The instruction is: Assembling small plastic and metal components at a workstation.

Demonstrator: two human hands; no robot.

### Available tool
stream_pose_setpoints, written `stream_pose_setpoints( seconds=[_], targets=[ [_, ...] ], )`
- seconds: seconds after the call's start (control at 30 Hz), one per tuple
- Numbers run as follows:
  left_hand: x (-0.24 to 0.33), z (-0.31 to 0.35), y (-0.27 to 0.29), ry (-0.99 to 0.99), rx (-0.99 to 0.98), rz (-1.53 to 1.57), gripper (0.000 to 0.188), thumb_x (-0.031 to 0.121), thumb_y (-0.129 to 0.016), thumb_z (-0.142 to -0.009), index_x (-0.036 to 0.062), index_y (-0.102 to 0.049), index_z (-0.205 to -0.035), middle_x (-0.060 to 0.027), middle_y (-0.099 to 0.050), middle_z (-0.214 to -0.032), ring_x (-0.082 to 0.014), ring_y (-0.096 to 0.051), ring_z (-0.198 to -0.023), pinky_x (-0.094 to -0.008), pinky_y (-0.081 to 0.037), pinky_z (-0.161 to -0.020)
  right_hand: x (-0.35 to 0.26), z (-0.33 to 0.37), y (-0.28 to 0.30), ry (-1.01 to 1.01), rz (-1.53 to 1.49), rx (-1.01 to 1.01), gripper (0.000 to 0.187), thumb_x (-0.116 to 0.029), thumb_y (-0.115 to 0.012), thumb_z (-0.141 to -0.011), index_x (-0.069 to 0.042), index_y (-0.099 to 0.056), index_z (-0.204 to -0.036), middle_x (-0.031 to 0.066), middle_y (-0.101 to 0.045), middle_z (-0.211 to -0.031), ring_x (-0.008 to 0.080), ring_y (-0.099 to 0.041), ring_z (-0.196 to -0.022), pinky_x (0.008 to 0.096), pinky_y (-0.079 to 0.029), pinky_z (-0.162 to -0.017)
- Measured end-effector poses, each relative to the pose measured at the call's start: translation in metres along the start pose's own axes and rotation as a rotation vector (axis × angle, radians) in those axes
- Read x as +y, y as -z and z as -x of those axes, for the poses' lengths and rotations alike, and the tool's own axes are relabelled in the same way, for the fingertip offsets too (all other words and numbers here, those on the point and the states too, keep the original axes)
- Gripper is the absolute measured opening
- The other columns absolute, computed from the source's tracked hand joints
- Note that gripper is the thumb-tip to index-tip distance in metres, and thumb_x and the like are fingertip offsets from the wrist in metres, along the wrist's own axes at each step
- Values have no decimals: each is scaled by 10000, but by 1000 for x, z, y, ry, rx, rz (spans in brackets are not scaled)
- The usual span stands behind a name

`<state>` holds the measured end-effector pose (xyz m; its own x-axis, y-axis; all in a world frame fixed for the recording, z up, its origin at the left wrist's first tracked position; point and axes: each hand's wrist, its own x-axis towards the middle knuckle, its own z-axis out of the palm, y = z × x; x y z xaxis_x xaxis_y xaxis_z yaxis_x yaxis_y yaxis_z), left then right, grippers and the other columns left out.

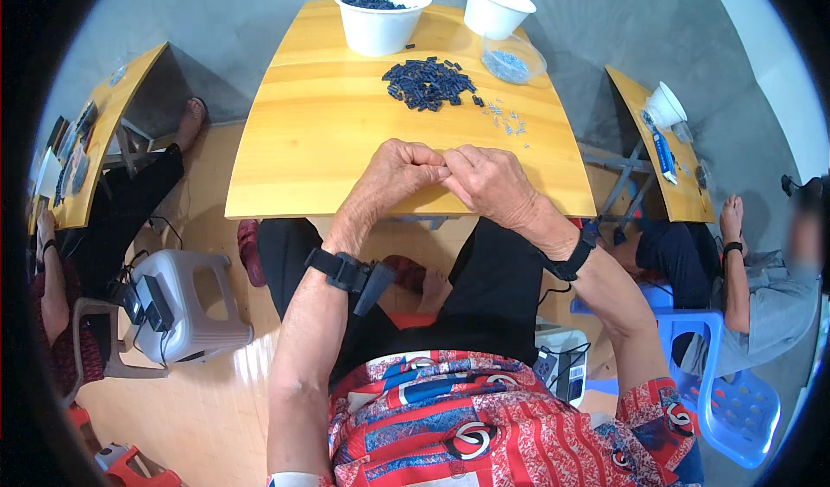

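Note:
Over the near edge of the wooden table, my left hand [399, 174] and my right hand [491, 181] meet fingertip to fingertip. Both are closed in a pinch, and whatever lies between the fingers is too small or too hidden to name. Beyond them is a heap of small black plastic pieces [427, 83]. Several tiny clear or silvery pieces [508, 122] lie scattered to the right of that heap. A clear round tub [508, 63], tipped toward me, holds many more of the small pale pieces.
At the table's far side stand a white bucket [385, 31] of black pieces and another white bucket [499, 10]. Side tables [112, 133] flank mine, with a person seated at each. A grey stool [186, 301] and a blue plastic chair [722, 383] are on the floor.

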<state>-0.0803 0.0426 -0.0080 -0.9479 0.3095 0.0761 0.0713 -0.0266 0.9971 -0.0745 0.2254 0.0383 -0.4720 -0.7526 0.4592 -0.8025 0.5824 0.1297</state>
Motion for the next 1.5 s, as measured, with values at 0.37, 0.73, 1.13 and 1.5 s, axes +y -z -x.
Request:
stream_pose_setpoints(
  seconds=[0.37,0.73,1.13,1.5],
  targets=[
    [-8,-5,-6,-183,109,-345,136,59,-739,-746,36,-727,-880,-61,-655,-790,-144,-596,-764,-270,-490,-717,2,11,-20,-37,11,69,187,-113,-688,-741,-48,-530,-818,82,-518,-694,251,-588,-624,347,-487,-550],
    [-7,5,-10,-299,175,-456,121,81,-749,-727,59,-723,-843,-45,-633,-729,-146,-590,-734,-278,-470,-671,5,15,-1,-778,-898,-7,227,-108,-603,-857,-13,-630,-1062,125,-678,-936,117,-637,-739,250,-505,-612],
    [-6,12,-14,-356,228,-715,136,113,-770,-677,103,-737,-809,-29,-627,-713,-201,-549,-768,-319,-448,-741,4,-22,-37,-858,-1194,204,196,-102,-552,-927,-1,-639,-1071,40,-653,-915,83,-579,-732,210,-473,-643],
    [-8,28,-17,-544,414,-870,131,152,-769,-658,124,-734,-781,-6,-623,-702,-207,-533,-772,-343,-390,-759,8,-56,-40,-754,-1701,412,384,-315,-531,-959,21,-572,-1140,80,-621,-1013,144,-581,-904,283,-475,-811]
  ],
)
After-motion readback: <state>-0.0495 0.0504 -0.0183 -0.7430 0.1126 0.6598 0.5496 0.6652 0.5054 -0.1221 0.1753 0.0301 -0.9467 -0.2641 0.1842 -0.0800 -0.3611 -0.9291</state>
